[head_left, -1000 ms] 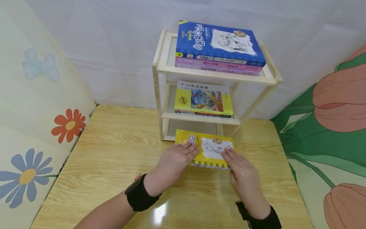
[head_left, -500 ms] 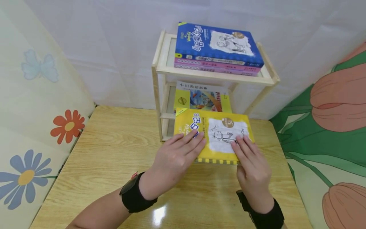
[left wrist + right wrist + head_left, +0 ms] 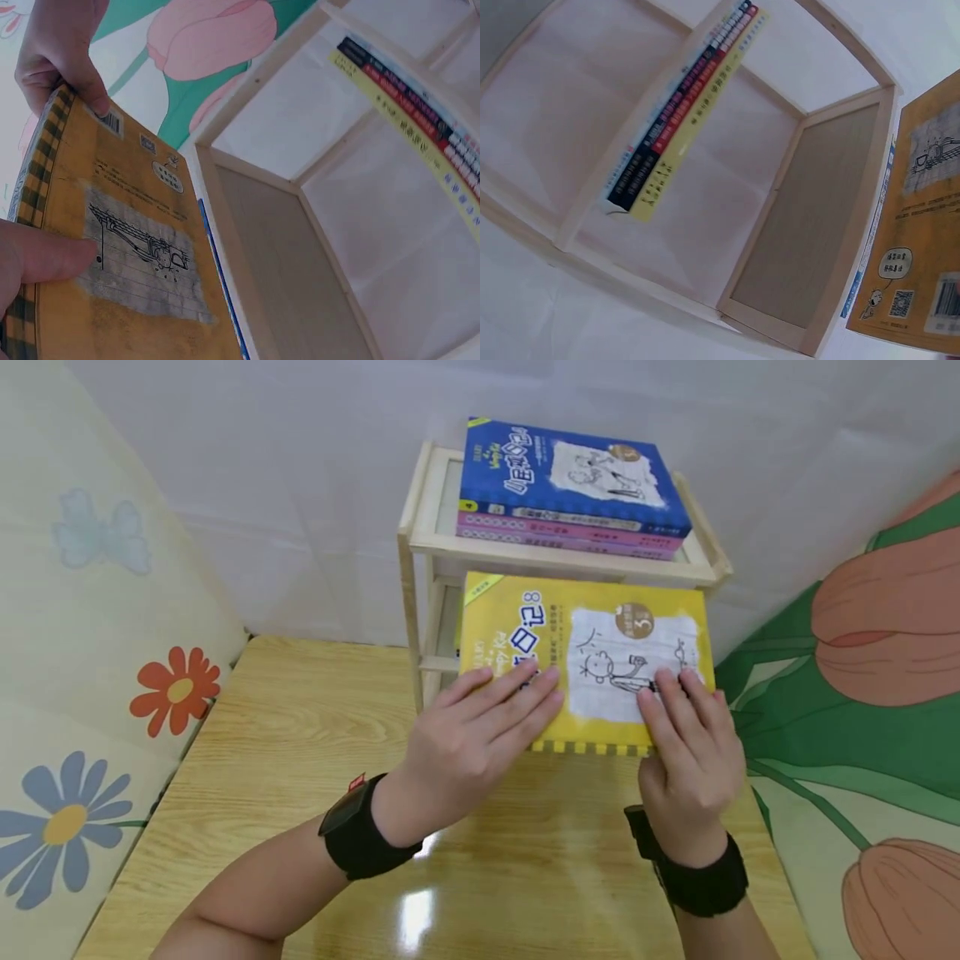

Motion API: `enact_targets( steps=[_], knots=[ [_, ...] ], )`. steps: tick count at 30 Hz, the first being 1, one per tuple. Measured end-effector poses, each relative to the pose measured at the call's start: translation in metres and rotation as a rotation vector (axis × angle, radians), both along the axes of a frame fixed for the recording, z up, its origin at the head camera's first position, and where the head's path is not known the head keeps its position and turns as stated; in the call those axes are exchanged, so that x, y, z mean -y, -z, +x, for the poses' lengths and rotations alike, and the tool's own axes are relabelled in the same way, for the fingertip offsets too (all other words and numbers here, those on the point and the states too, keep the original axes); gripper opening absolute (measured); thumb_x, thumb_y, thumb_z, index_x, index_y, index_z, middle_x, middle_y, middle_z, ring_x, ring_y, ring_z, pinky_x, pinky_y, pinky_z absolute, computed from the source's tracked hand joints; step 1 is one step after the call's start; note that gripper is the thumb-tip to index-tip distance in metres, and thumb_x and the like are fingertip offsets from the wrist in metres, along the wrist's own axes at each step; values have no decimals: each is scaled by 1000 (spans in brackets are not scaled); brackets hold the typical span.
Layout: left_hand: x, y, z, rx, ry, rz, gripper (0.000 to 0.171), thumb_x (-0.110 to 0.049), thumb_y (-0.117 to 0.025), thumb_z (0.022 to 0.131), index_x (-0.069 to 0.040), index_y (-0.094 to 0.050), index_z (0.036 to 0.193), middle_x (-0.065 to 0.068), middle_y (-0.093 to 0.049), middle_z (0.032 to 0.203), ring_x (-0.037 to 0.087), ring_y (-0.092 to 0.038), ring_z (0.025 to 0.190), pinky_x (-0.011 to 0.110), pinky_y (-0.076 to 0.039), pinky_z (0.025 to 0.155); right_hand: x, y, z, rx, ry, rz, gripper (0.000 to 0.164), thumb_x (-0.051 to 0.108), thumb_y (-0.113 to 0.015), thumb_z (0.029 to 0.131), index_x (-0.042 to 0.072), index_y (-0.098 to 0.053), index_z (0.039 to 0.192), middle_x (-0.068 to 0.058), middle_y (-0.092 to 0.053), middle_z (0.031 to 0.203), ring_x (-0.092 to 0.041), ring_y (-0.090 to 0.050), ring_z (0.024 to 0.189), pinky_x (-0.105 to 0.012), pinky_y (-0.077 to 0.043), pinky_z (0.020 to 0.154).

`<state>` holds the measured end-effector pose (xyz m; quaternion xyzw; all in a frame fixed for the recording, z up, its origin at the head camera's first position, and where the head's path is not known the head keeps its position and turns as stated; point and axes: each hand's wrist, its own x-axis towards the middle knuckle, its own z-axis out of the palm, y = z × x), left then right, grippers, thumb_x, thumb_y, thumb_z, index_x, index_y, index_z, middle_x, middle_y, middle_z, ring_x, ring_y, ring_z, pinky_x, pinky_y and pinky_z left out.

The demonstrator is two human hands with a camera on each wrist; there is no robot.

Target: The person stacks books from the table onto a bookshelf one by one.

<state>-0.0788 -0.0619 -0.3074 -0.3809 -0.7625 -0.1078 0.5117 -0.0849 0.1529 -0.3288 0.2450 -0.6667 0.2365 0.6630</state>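
In the head view, both hands hold a yellow paperback book (image 3: 592, 602) by its near side, in front of the shelf. The fingers of my left hand (image 3: 465, 743) lie across the cover's left part. Those of my right hand (image 3: 693, 760) cover its lower right corner. From below, the left wrist view shows the orange-yellow back cover (image 3: 142, 176) with both thumbs pressed to it. The left thumb (image 3: 64, 257) overlaps its drawing, and the right hand (image 3: 64, 49) grips near the barcode. In the right wrist view the book's back (image 3: 915, 217) shows without a hand.
A three-tier wooden shelf (image 3: 411, 602) stands against the white backdrop. A blue book (image 3: 555, 468) tops two pink books (image 3: 570, 531) on its upper tier. Several books (image 3: 682, 112) lie on the middle tier, mostly hidden by the held book in the head view. Wood-grain table (image 3: 300, 727) below.
Both hands have raised the yellow book from low by the bottom tier to just below the upper tier's front edge. It now hides most of the middle-tier books in the head view.
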Motion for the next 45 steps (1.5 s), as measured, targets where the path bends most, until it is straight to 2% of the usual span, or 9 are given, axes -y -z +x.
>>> enact_targets(
  steps=[6, 9, 17, 21, 27, 32, 36, 40, 45],
  knots=[
    [0, -19, -12, -102, -17, 52, 29, -5, -63, 90, -12, -69, 117, 1, -67, 118, 15, -62, 113, 34, -45, 100, 13, -24, -16, -110, -11, -92, 38, -16, -56, 80, 12, -78, 94, -11, -74, 97, -28, -66, 102, -41, -45, 102],
    [0, -29, -18, -147, -12, 87, 27, -6, -65, 88, -12, -70, 115, 1, -68, 116, 16, -63, 112, 33, -46, 100, 19, -38, -24, -155, -20, -119, 41, -18, -61, 78, 15, -77, 94, -8, -74, 98, -24, -66, 103, -38, -44, 104],
    [4, -48, -34, -166, -19, 118, 28, -4, -62, 90, -13, -70, 115, 0, -68, 116, 15, -63, 112, 34, -46, 99, 29, -56, -41, -150, -26, -146, 50, -22, -62, 74, 19, -77, 96, -3, -74, 101, -22, -65, 105, -38, -42, 105],
    [3, -53, -47, -159, -14, 120, 27, -5, -58, 93, -13, -69, 116, 0, -67, 117, 15, -62, 113, 33, -46, 99, 25, -58, -52, -115, -4, -130, 48, -21, -62, 75, 19, -77, 98, -4, -73, 103, -23, -64, 107, -41, -42, 105],
    [3, -57, -67, -122, -37, 100, 27, -7, -52, 97, -14, -69, 117, -1, -67, 117, 15, -62, 113, 33, -47, 97, 15, -58, -68, -6, -4, -80, 43, -14, -50, 86, 16, -76, 102, -6, -72, 108, -23, -62, 112, -42, -40, 106],
    [3, -57, -78, -73, -43, 69, 28, -8, -48, 99, -14, -69, 116, 2, -67, 119, 17, -62, 113, 38, -46, 96, 11, -55, -75, 86, 14, -53, 42, -14, -46, 86, 12, -76, 102, -8, -71, 109, -25, -61, 113, -43, -40, 106],
    [2, -59, -82, -61, -59, 99, 28, -10, -47, 99, -14, -70, 114, 4, -65, 122, 20, -60, 117, 41, -44, 98, 11, -59, -74, 158, 61, -39, 46, -17, -42, 81, 7, -75, 101, -9, -70, 110, -26, -61, 113, -44, -39, 107],
    [8, -62, -81, -29, -51, 144, 30, -4, -50, 95, -13, -68, 118, 5, -62, 128, 23, -54, 124, 42, -38, 104, 13, -68, -73, 221, 78, -47, 48, -16, -38, 74, 5, -75, 97, -9, -71, 108, -26, -63, 111, -39, -41, 106],
    [17, -64, -75, 7, 49, 167, 36, -26, -68, 87, -12, -66, 120, 9, -59, 131, 27, -49, 128, 43, -34, 108, 15, -81, -72, 274, 87, -74, 48, -10, -37, 71, 5, -77, 93, -8, -73, 102, -25, -66, 104, -33, -45, 100]
  ],
)
